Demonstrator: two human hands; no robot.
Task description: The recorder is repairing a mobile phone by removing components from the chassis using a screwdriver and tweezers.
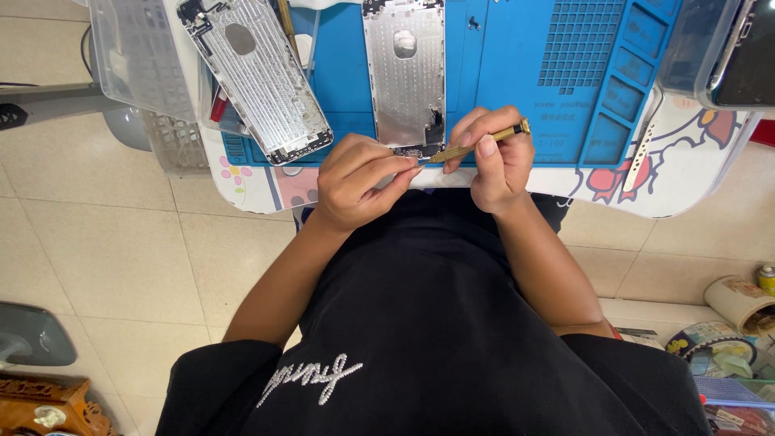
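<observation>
Right now the right hand (499, 157) pinches a brass-coloured screwdriver (476, 143), its long axis slanting down-left to the silver phone housing (404, 73) — tip at the housing's near edge. Just left of that tip, the left hand (359, 179) pinches shut; what it grips is hidden.

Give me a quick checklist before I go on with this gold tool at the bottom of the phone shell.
1. Right hand grips the gold tool: ok.
2. Left hand fingertips meet the tool's tip: ok.
3. What the left fingertips pinch: cannot tell, too small.
4. Middle phone shell lies flat on the blue mat: ok.
5. Second phone shell lies fully on the mat: not ok, it sits tilted, overhanging the mat's left edge.
6. Tool tip lined up with the shell's bottom edge: cannot tell, fingers hide it.
</observation>
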